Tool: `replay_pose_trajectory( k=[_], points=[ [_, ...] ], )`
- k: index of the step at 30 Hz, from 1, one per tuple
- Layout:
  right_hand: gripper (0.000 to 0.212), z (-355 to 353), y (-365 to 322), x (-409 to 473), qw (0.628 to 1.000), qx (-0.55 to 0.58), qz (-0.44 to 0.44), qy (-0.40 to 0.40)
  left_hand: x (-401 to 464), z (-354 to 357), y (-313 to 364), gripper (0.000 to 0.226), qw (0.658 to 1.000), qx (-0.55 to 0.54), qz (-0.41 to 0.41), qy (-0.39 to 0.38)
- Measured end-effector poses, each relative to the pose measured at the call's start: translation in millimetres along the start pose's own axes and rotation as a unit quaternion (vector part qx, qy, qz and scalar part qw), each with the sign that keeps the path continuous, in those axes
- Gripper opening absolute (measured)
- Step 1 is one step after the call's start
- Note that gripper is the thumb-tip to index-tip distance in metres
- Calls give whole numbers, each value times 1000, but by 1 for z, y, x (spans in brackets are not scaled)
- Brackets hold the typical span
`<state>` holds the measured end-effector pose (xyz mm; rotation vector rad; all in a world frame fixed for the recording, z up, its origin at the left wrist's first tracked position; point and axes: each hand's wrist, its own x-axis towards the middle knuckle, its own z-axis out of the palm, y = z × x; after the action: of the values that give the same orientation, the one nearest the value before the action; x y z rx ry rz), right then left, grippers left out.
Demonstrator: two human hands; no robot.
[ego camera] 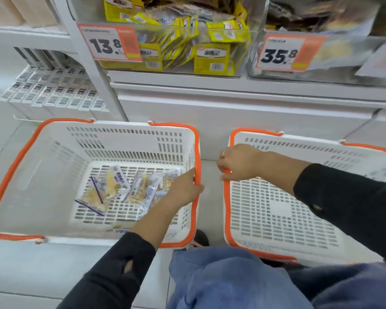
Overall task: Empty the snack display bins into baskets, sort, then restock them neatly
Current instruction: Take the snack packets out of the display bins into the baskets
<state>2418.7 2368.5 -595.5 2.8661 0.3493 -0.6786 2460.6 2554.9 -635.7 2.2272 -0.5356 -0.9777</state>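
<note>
While your left hand (185,186) curls its fingers over the orange rim of the left basket (20,157) at its 3 o'clock edge, your right hand (236,162) pinches the orange rim of the right basket (321,152) at about its 10 o'clock corner. Both grips are closed on the rims and hold no snack. The baskets sit side by side on the floor, near each other but apart, just below the display.

By my reading you are early in the job. The left basket holds only a few clear snack packets (120,190) scattered on its floor toward 5 o'clock; the right basket shows bare grid, though its far side is blurred. Up at 12 o'clock the clear bin of yellow packets (187,47), behind the 13.8 price tag (108,44), looks close to full. At 1 o'clock the neighbouring bin of dark packets (316,16), with the 35.8 price tag (283,53), also looks well stocked.

So most of the emptying is left, and sorting and restocking are not yet begun.
</note>
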Motion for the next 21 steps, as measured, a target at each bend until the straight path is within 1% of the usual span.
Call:
replay_pose_trajectory(
  k=[4, 9, 12, 17, 19, 21],
  points=[
    [37, 6, 14, -17, 999, -23, 21, -37, 9, 27, 16, 41, 1000, -19, 20, -4],
    [38, 24, 27, -45, 996, -54, 66, -26, 15, 53, 31, 37, 999, -15, 47, -19],
    [38, 37, 34, -59, 992, -66, 106, -14, 16, 69, 43, 39, 996, -2, 73, -50],
    [36, 56, 44, -80, 983, -69, 169, -11, 20, 89, 63, 43, 992, 13, 85, -89],
    [34, 62, 46, -87, 979, -72, 192, -13, 21, 91, 66, 47, 992, -5, 75, -99],
    [32, 66, 49, -94, 974, -73, 214, -27, 19, 90, 68, 53, 990, -46, 59, -118]
  ],
)
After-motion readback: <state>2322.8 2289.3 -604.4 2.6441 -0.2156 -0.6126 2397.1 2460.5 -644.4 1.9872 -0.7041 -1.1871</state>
